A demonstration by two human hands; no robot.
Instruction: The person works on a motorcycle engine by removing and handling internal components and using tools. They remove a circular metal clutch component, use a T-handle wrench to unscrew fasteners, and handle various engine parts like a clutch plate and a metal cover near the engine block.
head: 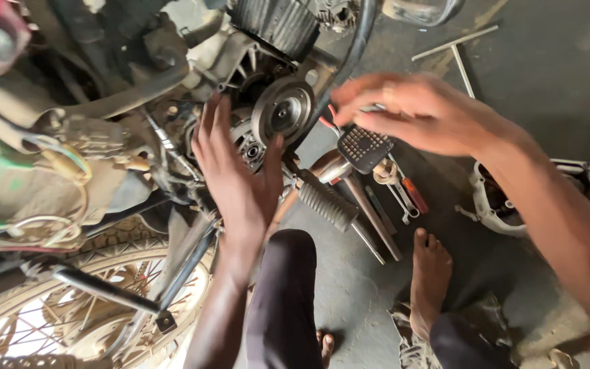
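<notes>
My left hand lies flat and open against the exposed side of a motorcycle engine, fingers spread just below and left of a round grey metal disc. My right hand hovers to the right of that disc, blurred, its fingers curled near a thin metal tool whose tip shows by the fingertips. Whether the hand grips it is unclear. Below the right hand are a black ridged brake pedal and a rubber-covered footrest.
A spoked wheel fills the lower left. On the concrete floor lie a removed engine cover, a T-shaped wrench, spanners and an orange-handled screwdriver. My bare foot and knee sit below.
</notes>
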